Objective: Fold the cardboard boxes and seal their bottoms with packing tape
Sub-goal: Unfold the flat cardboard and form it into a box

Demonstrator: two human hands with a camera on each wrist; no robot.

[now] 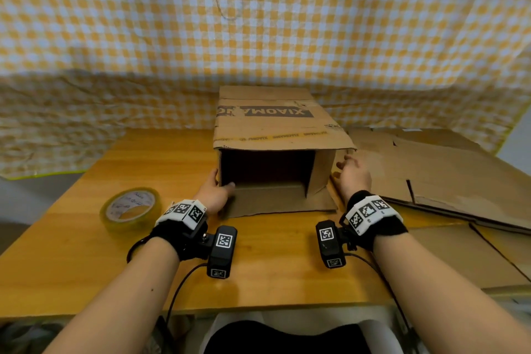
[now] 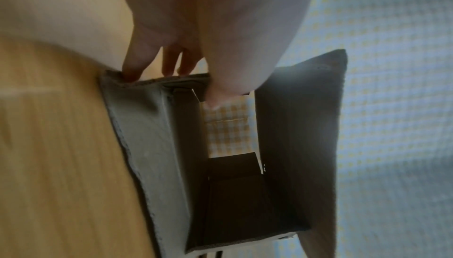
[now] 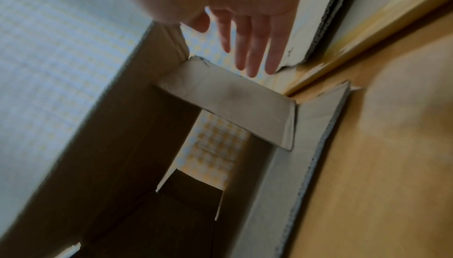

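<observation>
A brown cardboard box (image 1: 275,126) lies on its side on the wooden table (image 1: 273,261), its open end facing me. My left hand (image 1: 219,184) grips the box's left front edge, thumb inside and fingers outside; the left wrist view shows the fingertips (image 2: 132,74) on that edge. The lower flap (image 1: 275,201) lies flat on the table. The right side flap (image 1: 320,169) stands angled inward. My right hand (image 1: 349,167) hovers just outside that flap with straight, spread fingers (image 3: 250,49) and holds nothing. Through the box's far end the checkered cloth (image 3: 215,146) shows.
A roll of clear packing tape (image 1: 130,208) lies on the table left of my left wrist. Flattened cardboard sheets (image 1: 448,175) are stacked along the right side. A yellow-white checkered cloth (image 1: 258,23) hangs behind the table.
</observation>
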